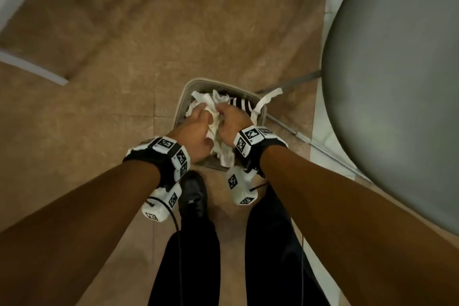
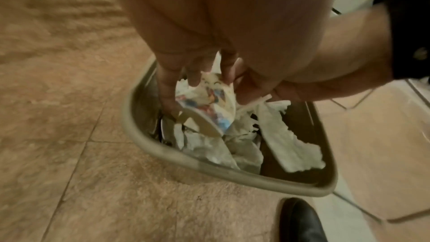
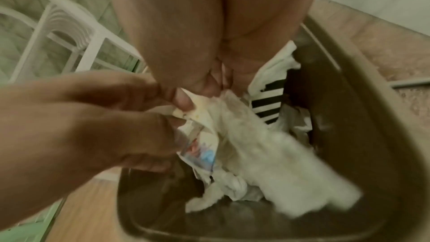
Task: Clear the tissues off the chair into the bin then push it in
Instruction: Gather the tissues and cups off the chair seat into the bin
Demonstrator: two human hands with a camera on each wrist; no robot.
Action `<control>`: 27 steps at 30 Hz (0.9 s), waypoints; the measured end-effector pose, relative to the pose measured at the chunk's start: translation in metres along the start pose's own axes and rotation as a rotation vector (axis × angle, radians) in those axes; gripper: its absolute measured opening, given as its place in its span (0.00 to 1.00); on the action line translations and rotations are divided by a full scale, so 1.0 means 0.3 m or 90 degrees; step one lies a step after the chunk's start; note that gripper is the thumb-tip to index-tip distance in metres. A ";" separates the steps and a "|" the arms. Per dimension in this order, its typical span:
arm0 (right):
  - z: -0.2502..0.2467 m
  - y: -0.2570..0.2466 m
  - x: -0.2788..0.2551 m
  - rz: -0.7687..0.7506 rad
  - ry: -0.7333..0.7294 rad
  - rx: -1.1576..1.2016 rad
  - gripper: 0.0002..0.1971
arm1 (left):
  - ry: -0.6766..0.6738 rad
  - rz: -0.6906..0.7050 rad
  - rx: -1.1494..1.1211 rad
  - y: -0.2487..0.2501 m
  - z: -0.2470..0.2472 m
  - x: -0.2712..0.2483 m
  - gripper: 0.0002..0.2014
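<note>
Both hands are together over the small beige bin (image 1: pixel 182 97) on the floor. My left hand (image 1: pixel 207 119) and right hand (image 1: pixel 223 113) both pinch a crumpled wad of white tissues (image 1: pixel 227 156) hanging just above the bin. In the left wrist view my left fingers (image 2: pixel 193 74) also hold a printed paper piece (image 2: pixel 209 106). In the right wrist view the wad (image 3: pixel 267 154) trails down into the bin (image 3: pixel 349 117). More tissues (image 2: pixel 293 135) lie inside, and one strip (image 1: pixel 269 98) drapes over the right rim. The grey chair seat (image 1: pixel 397 82) is at the right.
A black-and-white striped item (image 1: pixel 239 103) lies in the bin. My black shoe (image 1: pixel 193 194) stands just before the bin. The chair's metal legs (image 1: pixel 293 82) run beside the bin. White frame legs (image 1: pixel 32 67) stand at the far left on the tan tiled floor.
</note>
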State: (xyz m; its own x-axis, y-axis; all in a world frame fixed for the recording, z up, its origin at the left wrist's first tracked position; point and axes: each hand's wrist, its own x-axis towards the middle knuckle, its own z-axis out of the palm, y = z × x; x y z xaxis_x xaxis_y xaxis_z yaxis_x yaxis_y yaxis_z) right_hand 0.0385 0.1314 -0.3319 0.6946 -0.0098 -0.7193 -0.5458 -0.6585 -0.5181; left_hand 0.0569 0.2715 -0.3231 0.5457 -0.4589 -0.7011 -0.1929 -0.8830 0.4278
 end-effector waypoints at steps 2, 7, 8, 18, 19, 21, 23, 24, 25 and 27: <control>-0.004 0.009 -0.017 0.001 -0.045 -0.033 0.28 | -0.054 -0.015 0.069 0.001 0.009 0.026 0.28; -0.027 -0.001 -0.082 -0.107 -0.018 -0.040 0.27 | -0.138 -0.062 0.159 0.046 -0.004 0.057 0.33; -0.045 -0.002 -0.095 -0.110 0.015 -0.037 0.25 | -0.158 -0.072 0.171 0.055 -0.018 0.063 0.32; -0.227 0.073 -0.082 0.085 0.211 -0.196 0.17 | -0.080 -0.037 0.129 0.086 -0.164 0.062 0.26; -0.233 0.072 -0.082 0.065 0.212 -0.216 0.16 | -0.065 -0.031 0.133 0.089 -0.177 0.058 0.25; -0.237 0.074 -0.076 0.068 0.201 -0.223 0.15 | -0.044 -0.018 0.153 0.089 -0.194 0.050 0.23; -0.241 0.090 -0.066 0.096 0.191 -0.228 0.14 | -0.018 -0.004 0.171 0.087 -0.199 0.048 0.21; -0.237 0.092 -0.064 0.095 0.170 -0.219 0.14 | 0.002 0.001 0.172 0.084 -0.200 0.048 0.20; -0.227 0.091 -0.060 0.069 0.140 -0.232 0.15 | 0.024 0.008 0.167 0.081 -0.199 0.047 0.20; -0.205 0.094 -0.065 0.041 0.120 -0.240 0.16 | 0.055 0.017 0.168 0.078 -0.194 0.043 0.20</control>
State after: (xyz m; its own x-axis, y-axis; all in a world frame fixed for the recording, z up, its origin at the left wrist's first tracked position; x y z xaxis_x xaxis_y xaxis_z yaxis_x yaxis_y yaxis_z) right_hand 0.0383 0.0668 -0.3041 0.7574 -0.1741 -0.6293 -0.4051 -0.8812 -0.2438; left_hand 0.1068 0.2507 -0.2891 0.6025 -0.4827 -0.6356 -0.4081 -0.8707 0.2744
